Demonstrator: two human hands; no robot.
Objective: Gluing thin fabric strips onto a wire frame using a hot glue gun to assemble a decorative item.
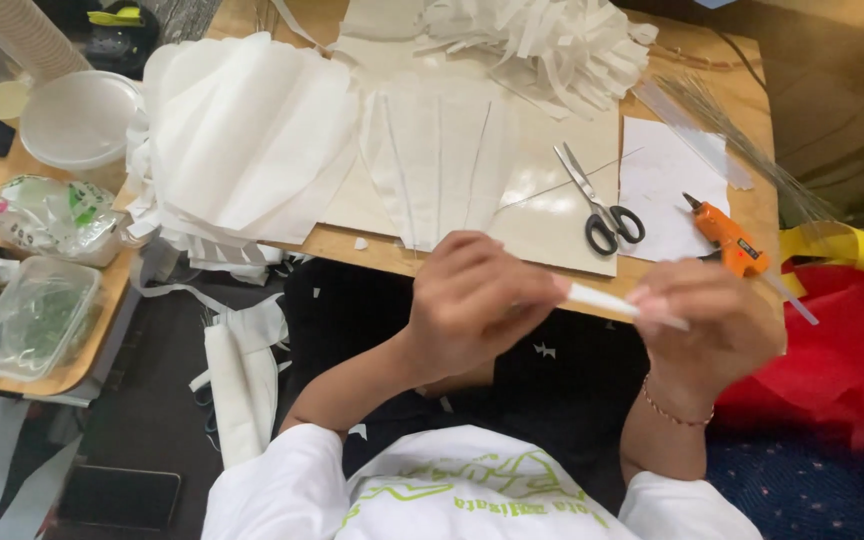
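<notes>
Paper strip (pixel 602 300), thin, light and floppy, spans between my hands above the desk (pixel 752 100) edge; left hand (pixel 467 300) and right hand (pixel 712 320) fingers pinch its ends. I'd grip it gently; it looks easily torn.

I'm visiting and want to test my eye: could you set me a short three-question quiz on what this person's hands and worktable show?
1. True or false: both hands grip one thin white rolled strip.
2. Which tool lies nearest the right hand: A) scissors, B) orange glue gun, C) plastic bowl?
3. What colour are the scissors' handles?

Key
1. True: the left hand and the right hand hold the white rolled strip between them.
2. B: the orange glue gun lies just above the right hand; the scissors lie farther left.
3. Black.
</notes>
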